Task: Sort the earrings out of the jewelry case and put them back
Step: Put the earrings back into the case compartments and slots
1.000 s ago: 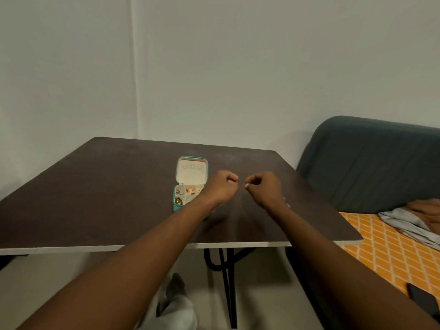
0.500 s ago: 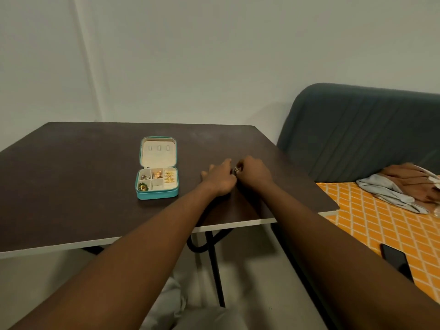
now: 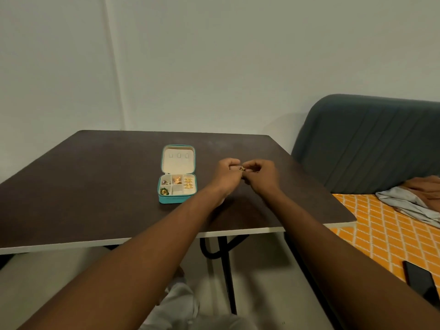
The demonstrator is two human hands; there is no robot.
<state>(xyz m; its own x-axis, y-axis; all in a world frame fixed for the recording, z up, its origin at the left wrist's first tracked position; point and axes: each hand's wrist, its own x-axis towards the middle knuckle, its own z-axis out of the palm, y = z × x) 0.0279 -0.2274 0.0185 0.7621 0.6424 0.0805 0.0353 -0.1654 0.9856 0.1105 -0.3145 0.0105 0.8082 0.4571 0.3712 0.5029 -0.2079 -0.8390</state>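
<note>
Domestic room, probably a bedroom. Indicators: plain painted wall [image 3: 238,67] at 12 o'clock; dark laminate desk [image 3: 95,186]. At 3 o'clock: padded grey backrest [image 3: 369,139] and orange lattice-print sheet [image 3: 381,234] carrying crumpled clothes [image 3: 409,203]. At 4 o'clock: black phone [image 3: 420,285].

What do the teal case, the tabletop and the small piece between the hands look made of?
Jewelry case: teal faux leather or fabric, by its matte look, with cream lining. Table: dark matte laminate, probably, given the pale edge band. Earring, pinched between left hand and right hand: gold-coloured metal; it glints.
</note>
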